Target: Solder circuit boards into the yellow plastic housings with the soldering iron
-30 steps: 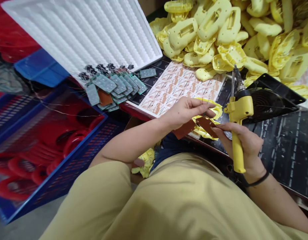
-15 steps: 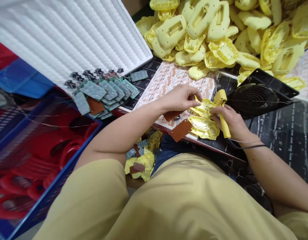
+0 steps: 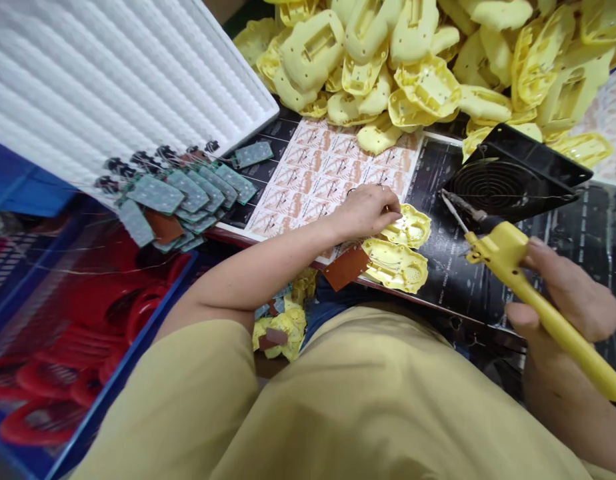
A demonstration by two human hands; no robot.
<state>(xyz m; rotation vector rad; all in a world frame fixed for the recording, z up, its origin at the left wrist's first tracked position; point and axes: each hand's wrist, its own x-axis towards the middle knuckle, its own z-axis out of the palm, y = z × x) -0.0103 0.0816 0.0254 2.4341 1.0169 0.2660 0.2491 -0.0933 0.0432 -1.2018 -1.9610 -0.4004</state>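
My right hand (image 3: 573, 300) is closed around a yellow soldering gun (image 3: 535, 293) at the right. The gun's metal tip points up and left, beside the black fan (image 3: 508, 183). My left hand (image 3: 368, 210) rests over the left end of the upper yellow plastic shell half (image 3: 413, 227), fingertips pinched together there; what they hold is hidden. Just below lies a second yellow shell half (image 3: 398, 267), inner side up, with thin wires in it. A brown circuit board (image 3: 345, 268) lies at its left, partly over the table edge.
Yellow shells (image 3: 368, 60) are heaped at the back. Green circuit boards (image 3: 188, 193) with wires lie fanned out at the left, beside a white ribbed foam sheet (image 3: 138, 73). A blue crate (image 3: 123, 373) holds red plastic parts. Printed sheets (image 3: 318, 167) cover part of the black table.
My right hand has moved right and toward me with the soldering gun, away from the shells; the gun's tip now shows. My left hand stays at the upper shell. The view has shifted slightly.
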